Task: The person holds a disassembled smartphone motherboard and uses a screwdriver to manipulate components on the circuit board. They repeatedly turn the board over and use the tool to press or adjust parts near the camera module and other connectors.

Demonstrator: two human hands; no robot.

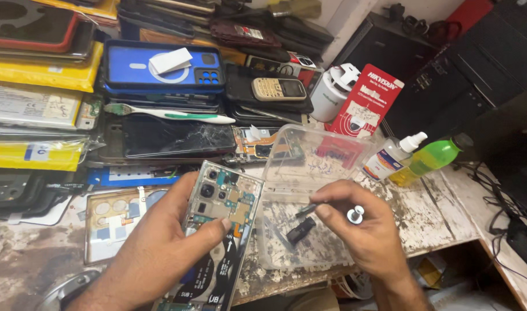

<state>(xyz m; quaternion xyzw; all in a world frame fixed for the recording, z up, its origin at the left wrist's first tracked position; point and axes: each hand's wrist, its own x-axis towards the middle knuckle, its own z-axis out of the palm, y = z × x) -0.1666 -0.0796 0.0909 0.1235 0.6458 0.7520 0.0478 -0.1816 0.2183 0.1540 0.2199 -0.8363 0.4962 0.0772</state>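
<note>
My left hand [159, 242] grips an opened smartphone [217, 230] with its back cover off, circuit board and camera modules showing, thumb resting on its middle. My right hand [361, 224] holds a small screwdriver [355, 215] with a silver cap, its dark tip pointing left over a clear plastic tray [309, 173]. A small black part [301, 229] lies in the tray just under the tip.
Stacked phones, cases and boxes fill the left and back, with a cracked black phone [177, 138], a toothbrush [171, 114] and a blue case [159, 66]. A spray bottle [393, 155] and green bottle [430, 158] stand right. Cables hang off the table's right edge.
</note>
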